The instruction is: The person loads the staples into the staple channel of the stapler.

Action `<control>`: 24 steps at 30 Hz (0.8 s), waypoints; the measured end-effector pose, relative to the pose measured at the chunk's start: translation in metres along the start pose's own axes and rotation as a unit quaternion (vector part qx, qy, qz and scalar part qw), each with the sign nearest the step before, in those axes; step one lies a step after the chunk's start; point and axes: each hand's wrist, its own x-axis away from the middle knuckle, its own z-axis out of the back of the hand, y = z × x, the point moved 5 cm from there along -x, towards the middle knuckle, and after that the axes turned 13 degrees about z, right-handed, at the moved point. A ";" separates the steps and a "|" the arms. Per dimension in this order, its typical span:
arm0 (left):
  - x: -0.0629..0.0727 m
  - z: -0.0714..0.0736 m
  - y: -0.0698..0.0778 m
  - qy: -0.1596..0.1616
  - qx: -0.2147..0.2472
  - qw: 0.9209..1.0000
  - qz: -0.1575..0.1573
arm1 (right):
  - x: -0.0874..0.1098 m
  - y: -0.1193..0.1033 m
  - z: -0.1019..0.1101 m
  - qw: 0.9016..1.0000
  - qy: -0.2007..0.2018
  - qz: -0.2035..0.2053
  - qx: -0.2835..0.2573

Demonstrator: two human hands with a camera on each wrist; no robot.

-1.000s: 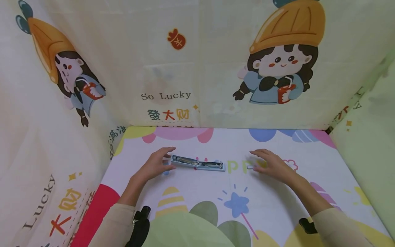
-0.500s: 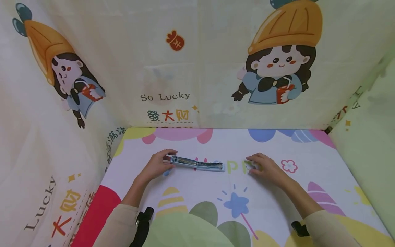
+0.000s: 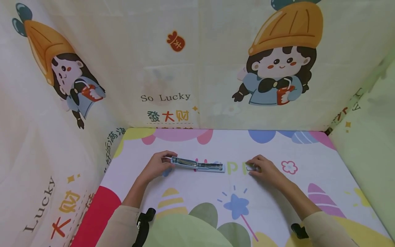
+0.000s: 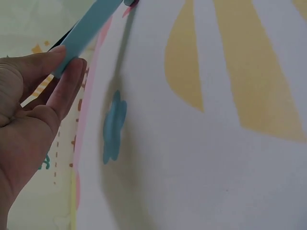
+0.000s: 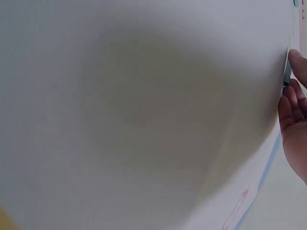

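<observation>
A light blue stapler (image 3: 197, 164) lies opened out on the table, its metal inner parts facing up. My left hand (image 3: 157, 164) pinches its left end between thumb and fingers; in the left wrist view the stapler's blue end (image 4: 84, 40) sits between thumb and fingertips, tilted up from the table. To the right of the stapler, my right hand (image 3: 265, 169) pinches a small strip of staples (image 3: 250, 168), partly hidden by the fingers. At the right edge of the right wrist view, the grey strip (image 5: 288, 72) shows between thumb and fingers.
A white tablecloth (image 3: 200, 188) with printed shapes and letters covers the table. Printed cloth walls (image 3: 216, 68) enclose it at the back, left and right. A dark strap with a camera (image 3: 145, 223) is on the left wrist.
My left hand has closed its thumb and fingers on the stapler's end. My right hand has shifted slightly left, and its fingers have drawn together on the staple strip. The stapler barely moves.
</observation>
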 end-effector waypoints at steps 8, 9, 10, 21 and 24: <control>-0.002 -0.001 -0.006 -0.025 0.039 0.999 -0.018 | 0.000 -0.002 0.000 0.999 0.023 0.028 0.004; -0.002 -0.001 -0.006 -0.025 0.040 0.999 -0.020 | 0.000 -0.001 0.000 0.999 0.021 0.027 0.002; -0.002 0.000 -0.006 -0.026 0.041 0.999 -0.021 | 0.000 -0.001 -0.001 0.999 0.020 0.028 0.001; -0.006 0.000 -0.006 -0.031 0.040 0.998 -0.021 | -0.001 -0.001 -0.003 0.998 0.016 0.046 0.031; -0.003 0.000 -0.003 -0.027 0.035 0.999 -0.017 | -0.003 -0.003 0.000 0.998 0.021 0.051 0.036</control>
